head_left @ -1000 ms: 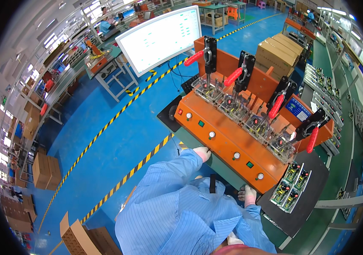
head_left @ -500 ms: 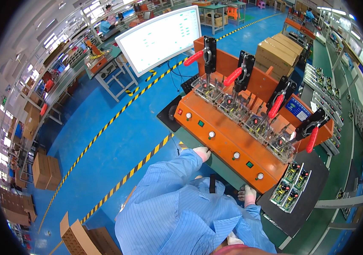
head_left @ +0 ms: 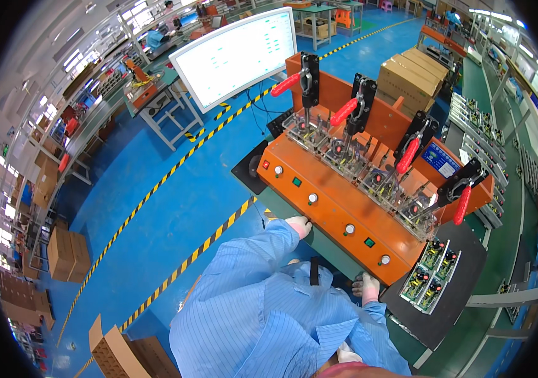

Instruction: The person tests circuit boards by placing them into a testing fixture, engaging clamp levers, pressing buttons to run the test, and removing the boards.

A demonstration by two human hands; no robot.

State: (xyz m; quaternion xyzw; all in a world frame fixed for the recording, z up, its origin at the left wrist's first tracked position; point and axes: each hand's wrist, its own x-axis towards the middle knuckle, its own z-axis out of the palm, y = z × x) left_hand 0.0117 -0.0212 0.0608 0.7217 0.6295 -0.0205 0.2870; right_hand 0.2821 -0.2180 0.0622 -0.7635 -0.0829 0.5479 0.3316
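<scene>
My left hand (head_left: pixel 298 227), in a pale glove, rests at the near edge of the green bench top (head_left: pixel 334 253); how its fingers are bent is hard to make out. Farther right, my gloved right hand (head_left: pixel 367 288) lies at the same edge, fingers slightly apart, nothing seen in it. Just beyond both hands stands an orange test fixture (head_left: pixel 332 205) with knobs and green switches on its front. Several black toggle clamps with red handles (head_left: pixel 409 156) rise over clear plates holding circuit boards (head_left: pixel 379 179). Beside the fixture, more green circuit boards (head_left: pixel 431 277) sit in a pale frame.
A black mat (head_left: pixel 448 315) lies under the framed boards. Behind the fixture's left end stands a lit monitor (head_left: pixel 237 57). A green conveyor line (head_left: pixel 496 151) runs along the right. Cartons (head_left: pixel 70 254) stand on the blue floor at left, and an opened carton (head_left: pixel 124 353) is near me.
My hands stay where they were at the bench edge. The whole view has shifted very slightly; the fixture and boards look the same.
</scene>
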